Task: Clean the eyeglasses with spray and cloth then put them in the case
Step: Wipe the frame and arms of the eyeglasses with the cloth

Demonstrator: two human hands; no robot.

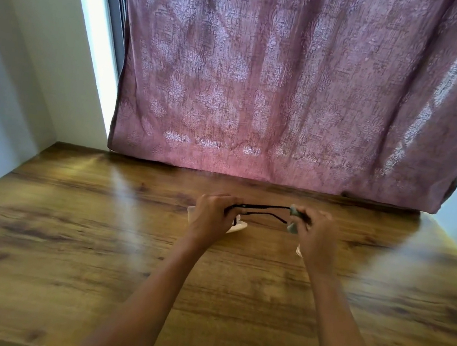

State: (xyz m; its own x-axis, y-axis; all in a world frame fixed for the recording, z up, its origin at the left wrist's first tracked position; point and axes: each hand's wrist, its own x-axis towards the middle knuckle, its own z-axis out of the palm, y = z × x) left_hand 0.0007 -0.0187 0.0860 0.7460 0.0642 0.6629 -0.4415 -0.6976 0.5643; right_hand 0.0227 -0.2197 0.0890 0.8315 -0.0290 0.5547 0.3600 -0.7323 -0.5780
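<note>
Wooden table [63, 237]: left hand [210, 214], right hand [314, 236] grip eyeglasses [263, 207] (cloth [238, 227], perhaps, beneath).

Both my forearms extended forward. Left hand [210, 214] grips the eyeglasses [263, 207] at their left end; right hand [314, 236] pinches the right end.

Two hands are seen: one left hand [210, 214] and one right hand [314, 233]. One pair of glasses [263, 207] is counted. One white item [238, 227] and one white scrap [299, 250] are partly shown, two in all, their kind not to be told. One table [63, 237] and one curtain [265, 74] are shown.
</note>
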